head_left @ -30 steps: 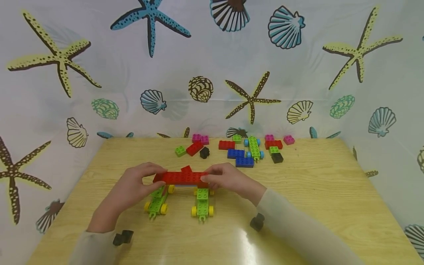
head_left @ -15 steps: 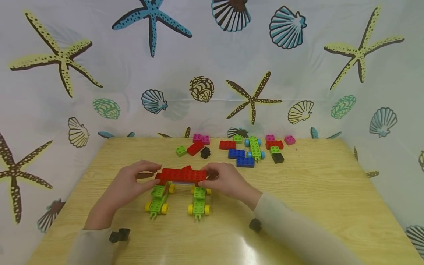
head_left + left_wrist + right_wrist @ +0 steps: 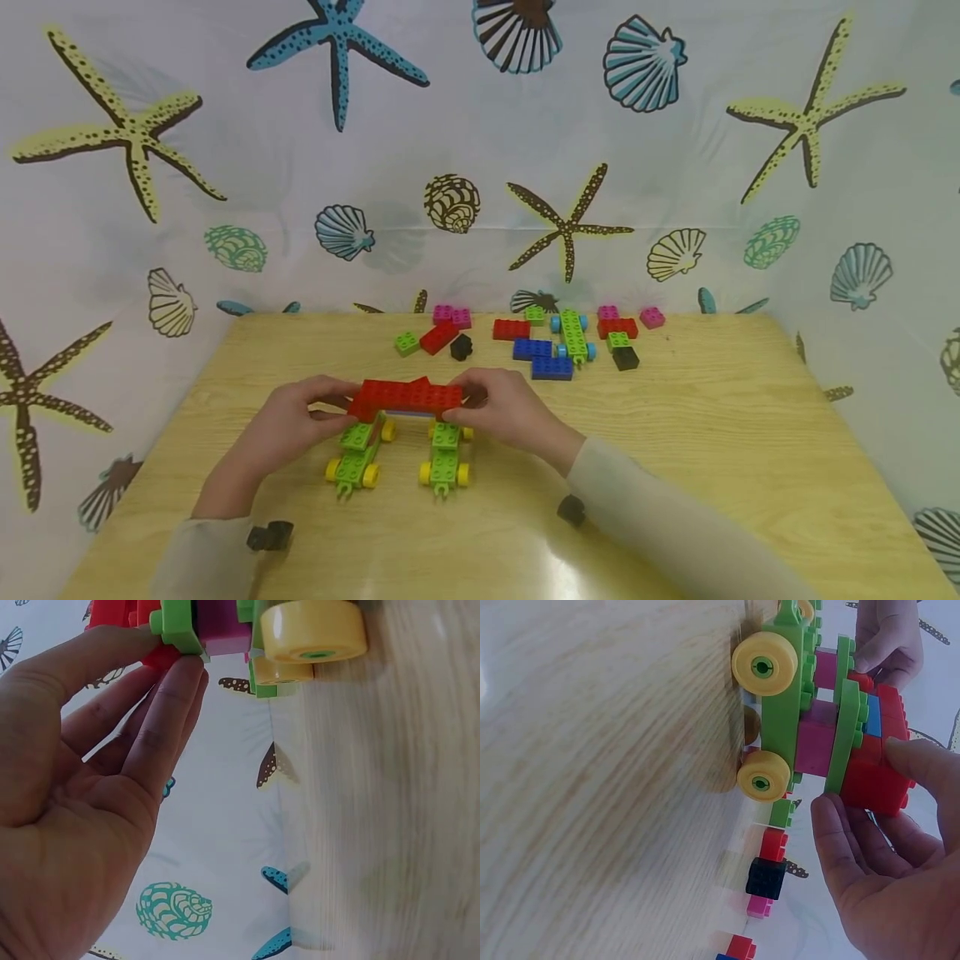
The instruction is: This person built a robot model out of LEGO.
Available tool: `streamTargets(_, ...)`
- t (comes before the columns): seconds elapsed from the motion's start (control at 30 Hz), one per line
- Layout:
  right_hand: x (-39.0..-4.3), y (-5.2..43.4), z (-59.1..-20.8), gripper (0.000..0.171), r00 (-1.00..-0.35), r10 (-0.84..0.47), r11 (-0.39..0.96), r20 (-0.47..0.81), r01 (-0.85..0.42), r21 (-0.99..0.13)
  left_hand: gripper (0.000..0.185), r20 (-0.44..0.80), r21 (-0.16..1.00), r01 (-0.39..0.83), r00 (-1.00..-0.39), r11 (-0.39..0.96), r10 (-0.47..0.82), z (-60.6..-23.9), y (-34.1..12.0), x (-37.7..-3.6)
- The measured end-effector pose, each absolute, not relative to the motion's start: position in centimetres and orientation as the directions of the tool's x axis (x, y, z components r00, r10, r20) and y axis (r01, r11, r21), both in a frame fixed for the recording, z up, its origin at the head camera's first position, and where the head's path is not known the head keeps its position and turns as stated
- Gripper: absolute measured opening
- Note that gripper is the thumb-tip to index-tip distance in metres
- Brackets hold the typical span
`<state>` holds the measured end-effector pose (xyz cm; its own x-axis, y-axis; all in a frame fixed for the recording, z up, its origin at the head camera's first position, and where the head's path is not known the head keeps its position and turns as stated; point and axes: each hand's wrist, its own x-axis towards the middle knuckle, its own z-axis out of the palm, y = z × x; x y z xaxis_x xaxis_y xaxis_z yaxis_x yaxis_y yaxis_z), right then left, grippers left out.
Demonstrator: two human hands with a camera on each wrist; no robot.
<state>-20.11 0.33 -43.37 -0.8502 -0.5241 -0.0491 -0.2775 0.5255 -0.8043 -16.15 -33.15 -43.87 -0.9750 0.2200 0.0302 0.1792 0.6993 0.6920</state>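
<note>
A toy of building bricks stands on two green wheeled bases with yellow wheels, the left base and the right base. Across its top lies a row of red bricks. My left hand holds the left end of this red row, thumb in front and fingers behind. At the other end my right hand pinches the red bricks between thumb and fingers. The right wrist view shows a pink brick and a green plate stacked below, with a blue brick among the red.
Behind the toy lie loose bricks: two blue bricks, several red bricks, green, pink and black pieces. A green base with blue wheels stands among them. A patterned cloth borders the wooden table.
The right wheeled base has shifted a little left, closer to the left one. My right hand moved left with it, and the red row's right end now sits more in line over that base.
</note>
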Motion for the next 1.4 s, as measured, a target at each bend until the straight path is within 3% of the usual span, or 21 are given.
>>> streamTargets(0.87, -20.0, 0.2, -43.2, 0.035, -0.843, -0.536, 0.539, -0.033, -0.313, -0.782, 0.054, 0.062, 0.720, 0.169, -0.982, 0.673, 0.180, -44.0, -32.1, -16.2)
streamTargets(1.03, -20.1, 0.2, -43.2, 0.034, -0.841, -0.539, 0.549, -0.038, -0.317, -0.773, 0.044, 0.115, 0.745, 0.209, -0.976, 0.633, 0.188, -43.7, -32.4, -15.9)
streamTargets(1.4, -19.9, 0.3, -43.1, 0.035, -0.839, -0.544, 0.545, -0.035, -0.321, -0.774, 0.037, 0.094, 0.744, 0.197, -0.977, 0.639, 0.192, -43.8, -32.5, -15.9)
